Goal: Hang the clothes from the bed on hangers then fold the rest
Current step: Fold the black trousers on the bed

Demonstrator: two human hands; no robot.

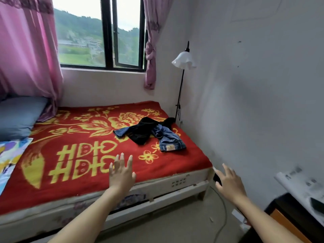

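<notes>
We stand at the foot of the bed [175, 183] with both arms held out over it. Our left hand [121, 174] hovers above the near edge of the red blanket [78, 137], palm down. Its grip is slack, the fingers straight and spread, and it holds nothing. Our right hand [228, 181] hangs beside the bed's near right corner, close to the wall [263, 85]. Its grip is likewise loose, fingers splayed and empty. A small dark thing shows just behind its fingers, but we cannot tell what it is or whether the hand touches it.

The clothes [150, 133] lie in one crumpled heap on the blanket, toward the far right of the bed and well apart from both hands. A black garment [142, 130] lies across the jeans [170, 139], whose waistband with its tan patch points toward us.

A blue pillow [17, 116] rests at the left, with a bright patterned cloth [10, 155] just in front of it. Pink curtains [26, 50] flank the window [107, 32] behind the bed. A lamp [184, 61] with a white shade stands in the far right corner. A cable [222, 216] runs over the floor [175, 225]. A dark cabinet [298, 216] at the lower right carries blurred papers [301, 183].
</notes>
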